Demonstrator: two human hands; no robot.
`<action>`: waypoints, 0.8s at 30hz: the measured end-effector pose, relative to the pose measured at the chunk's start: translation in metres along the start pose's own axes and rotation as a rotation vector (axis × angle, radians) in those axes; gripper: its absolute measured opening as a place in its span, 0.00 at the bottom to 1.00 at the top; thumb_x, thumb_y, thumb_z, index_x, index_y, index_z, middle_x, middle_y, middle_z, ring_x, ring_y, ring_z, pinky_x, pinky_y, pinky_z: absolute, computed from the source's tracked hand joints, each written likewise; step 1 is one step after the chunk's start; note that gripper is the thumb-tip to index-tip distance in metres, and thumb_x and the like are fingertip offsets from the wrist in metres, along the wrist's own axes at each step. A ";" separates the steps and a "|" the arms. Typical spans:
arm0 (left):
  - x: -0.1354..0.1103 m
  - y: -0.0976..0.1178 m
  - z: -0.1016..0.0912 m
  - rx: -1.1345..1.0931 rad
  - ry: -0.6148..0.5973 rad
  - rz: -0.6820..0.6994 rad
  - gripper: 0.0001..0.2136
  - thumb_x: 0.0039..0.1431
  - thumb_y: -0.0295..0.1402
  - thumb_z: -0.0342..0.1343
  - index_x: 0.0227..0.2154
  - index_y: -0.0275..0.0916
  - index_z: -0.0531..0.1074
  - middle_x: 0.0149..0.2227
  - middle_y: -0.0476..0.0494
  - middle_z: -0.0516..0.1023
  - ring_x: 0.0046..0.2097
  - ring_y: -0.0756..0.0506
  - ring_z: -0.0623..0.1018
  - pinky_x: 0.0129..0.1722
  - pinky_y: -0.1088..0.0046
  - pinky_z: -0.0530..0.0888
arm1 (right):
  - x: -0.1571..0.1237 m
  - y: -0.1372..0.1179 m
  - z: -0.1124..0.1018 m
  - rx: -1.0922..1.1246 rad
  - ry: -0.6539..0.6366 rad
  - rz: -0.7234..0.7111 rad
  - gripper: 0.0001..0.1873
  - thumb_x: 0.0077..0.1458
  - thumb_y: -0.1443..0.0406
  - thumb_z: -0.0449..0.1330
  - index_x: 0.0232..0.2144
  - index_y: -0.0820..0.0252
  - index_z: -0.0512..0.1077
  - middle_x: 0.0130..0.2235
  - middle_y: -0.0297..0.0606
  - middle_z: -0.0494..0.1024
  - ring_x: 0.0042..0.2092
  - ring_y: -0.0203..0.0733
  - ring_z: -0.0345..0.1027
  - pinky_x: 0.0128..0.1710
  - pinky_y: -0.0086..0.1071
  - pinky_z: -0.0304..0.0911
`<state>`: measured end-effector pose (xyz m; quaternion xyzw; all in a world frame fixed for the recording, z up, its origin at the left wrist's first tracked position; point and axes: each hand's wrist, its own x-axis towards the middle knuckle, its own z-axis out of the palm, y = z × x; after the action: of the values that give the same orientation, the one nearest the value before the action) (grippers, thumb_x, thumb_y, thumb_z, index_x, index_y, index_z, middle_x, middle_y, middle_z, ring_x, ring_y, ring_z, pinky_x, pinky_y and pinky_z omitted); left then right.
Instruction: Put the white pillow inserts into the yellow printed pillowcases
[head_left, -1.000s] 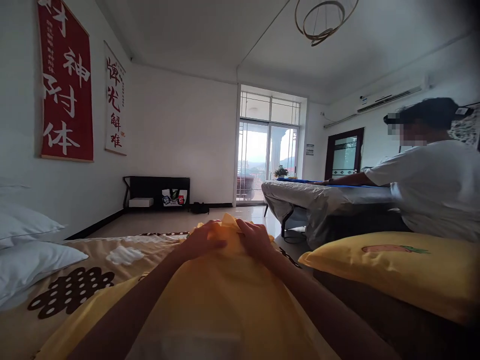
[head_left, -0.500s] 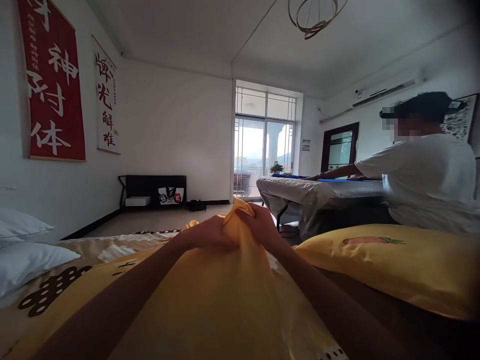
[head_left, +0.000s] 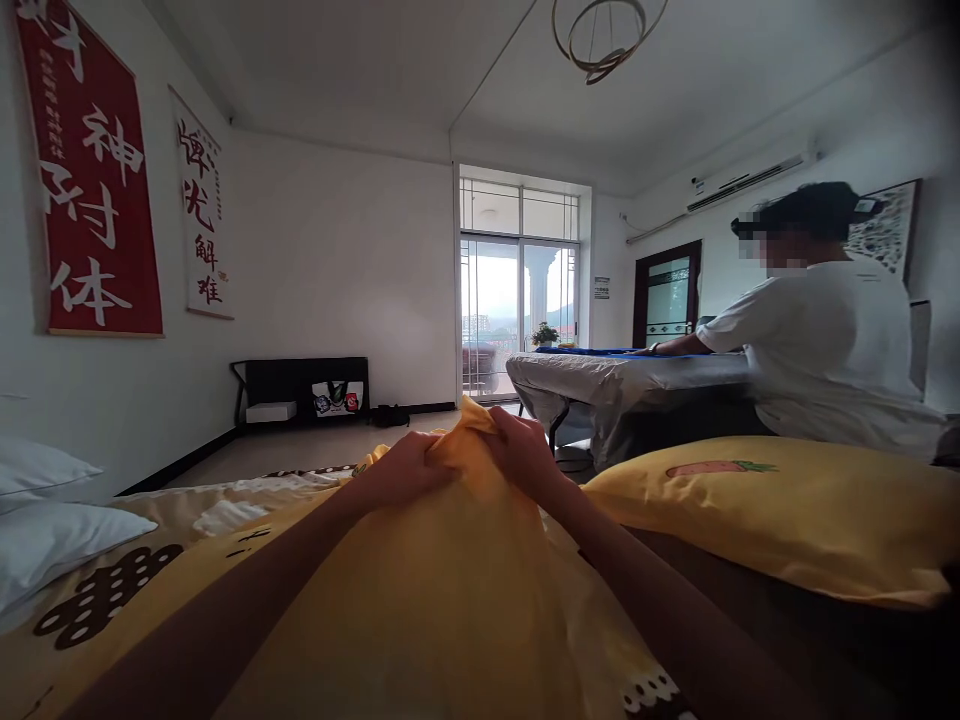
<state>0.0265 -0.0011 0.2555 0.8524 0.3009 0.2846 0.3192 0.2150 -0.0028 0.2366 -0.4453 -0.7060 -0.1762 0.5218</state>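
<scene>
A plain yellow cloth (head_left: 442, 590) fills the lower middle of the head view and rises to a bunched peak. It looks like bed linen; whether it is a pillowcase or a quilt cover I cannot tell. On the left side of that peak my left hand (head_left: 405, 475) is closed around the fabric. Close beside it, my right hand (head_left: 525, 450) pinches the top with thumb and fingers. To the right lies a plump yellow pillow (head_left: 810, 515) with a carrot picture, apart from both hands.
White pillows (head_left: 67, 545) lie at the left on a patterned bed sheet (head_left: 277, 490). Another person (head_left: 840, 330) in a white shirt leans over a covered table (head_left: 637, 380) at the right. A low black bench (head_left: 300, 375) stands along the far wall.
The view has shifted slightly to the right. Both hands keep their grip on the yellow cloth, barely moving. The person at the table has moved a little, more upright.
</scene>
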 end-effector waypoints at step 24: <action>0.018 0.004 -0.005 0.392 0.136 0.034 0.03 0.42 0.30 0.51 0.22 0.39 0.69 0.22 0.52 0.69 0.26 0.49 0.68 0.23 0.75 0.58 | -0.008 -0.001 0.003 -0.191 0.021 -0.231 0.08 0.56 0.68 0.48 0.25 0.56 0.59 0.22 0.31 0.67 0.23 0.34 0.54 0.25 0.26 0.47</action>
<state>0.0363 0.0112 0.2667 0.8820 0.3569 0.2829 0.1213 0.2125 -0.0043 0.2287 -0.4070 -0.7269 -0.3061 0.4608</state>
